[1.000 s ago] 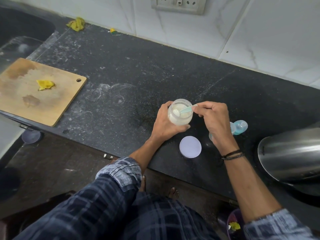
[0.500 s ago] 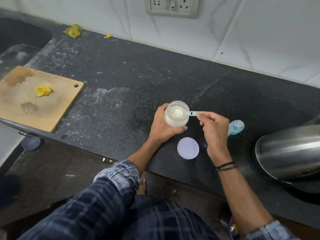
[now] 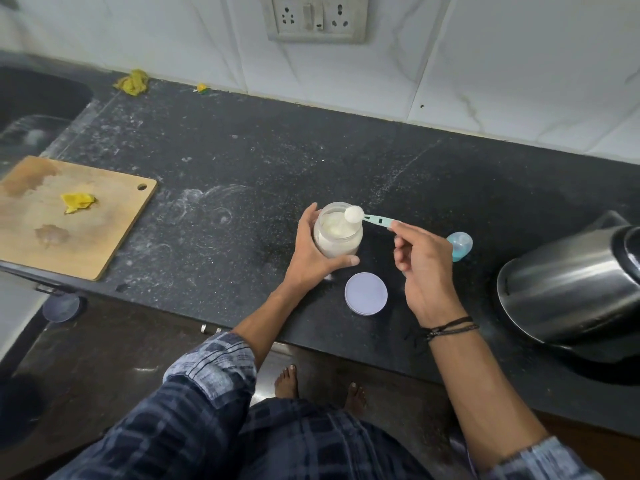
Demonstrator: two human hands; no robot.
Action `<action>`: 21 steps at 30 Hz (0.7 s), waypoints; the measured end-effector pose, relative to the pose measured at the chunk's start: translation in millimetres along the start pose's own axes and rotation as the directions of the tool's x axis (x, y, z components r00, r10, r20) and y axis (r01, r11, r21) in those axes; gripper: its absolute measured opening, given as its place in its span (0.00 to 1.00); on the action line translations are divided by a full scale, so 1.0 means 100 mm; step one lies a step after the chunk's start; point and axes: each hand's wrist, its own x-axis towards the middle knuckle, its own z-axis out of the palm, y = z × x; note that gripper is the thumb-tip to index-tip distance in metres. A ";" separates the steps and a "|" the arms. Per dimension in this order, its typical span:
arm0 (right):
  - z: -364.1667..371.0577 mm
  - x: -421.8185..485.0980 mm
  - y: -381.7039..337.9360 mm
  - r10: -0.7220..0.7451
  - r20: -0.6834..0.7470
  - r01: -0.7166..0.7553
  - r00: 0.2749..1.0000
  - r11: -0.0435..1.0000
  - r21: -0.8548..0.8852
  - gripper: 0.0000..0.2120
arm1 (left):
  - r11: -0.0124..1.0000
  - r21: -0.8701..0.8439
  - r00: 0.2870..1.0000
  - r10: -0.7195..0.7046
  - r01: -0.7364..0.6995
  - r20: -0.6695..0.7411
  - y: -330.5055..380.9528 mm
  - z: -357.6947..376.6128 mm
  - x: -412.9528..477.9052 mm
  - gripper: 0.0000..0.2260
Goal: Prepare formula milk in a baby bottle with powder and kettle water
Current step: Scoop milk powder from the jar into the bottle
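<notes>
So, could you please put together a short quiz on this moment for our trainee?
1. Which hand grips the jar?
2. The scoop pinched by the right hand is: A) empty, B) heaped with powder, C) full of water.
3. True or false: the lid lies on the counter, apart from the jar.

Key: 1. the left hand; 2. B; 3. true.
</notes>
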 end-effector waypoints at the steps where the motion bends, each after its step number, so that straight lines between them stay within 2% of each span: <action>1: -0.02 -0.01 0.00 0.008 -0.010 -0.008 1.000 1.000 0.021 0.03 | 1.000 -0.012 1.000 -0.007 0.007 -0.007 0.01 -0.02 -0.04 0.58; 4: -0.03 0.00 0.00 -0.022 -0.035 0.023 0.999 0.999 0.032 0.02 | 0.999 -0.025 0.999 -0.040 0.040 -0.009 0.02 -0.06 -0.13 0.56; 7: 0.05 0.01 0.03 -0.049 -0.008 0.049 0.999 0.998 -0.026 0.03 | 0.999 -0.006 0.999 -0.050 0.050 0.014 0.01 -0.08 -0.18 0.56; 13: 0.14 0.01 0.15 0.048 0.033 -0.048 0.998 0.999 -0.007 0.04 | 0.999 0.041 0.998 -0.019 0.022 -0.058 0.05 -0.07 -0.25 0.55; 17: 0.16 0.01 0.16 0.091 0.023 -0.092 0.996 0.995 0.035 0.04 | 0.993 0.108 0.986 0.068 -0.052 -0.152 0.03 -0.06 -0.33 0.45; 21: 0.15 0.01 0.15 0.129 0.000 -0.129 0.992 0.989 0.069 0.04 | 0.966 0.188 0.930 0.225 -0.175 -0.291 0.05 -0.06 -0.42 0.35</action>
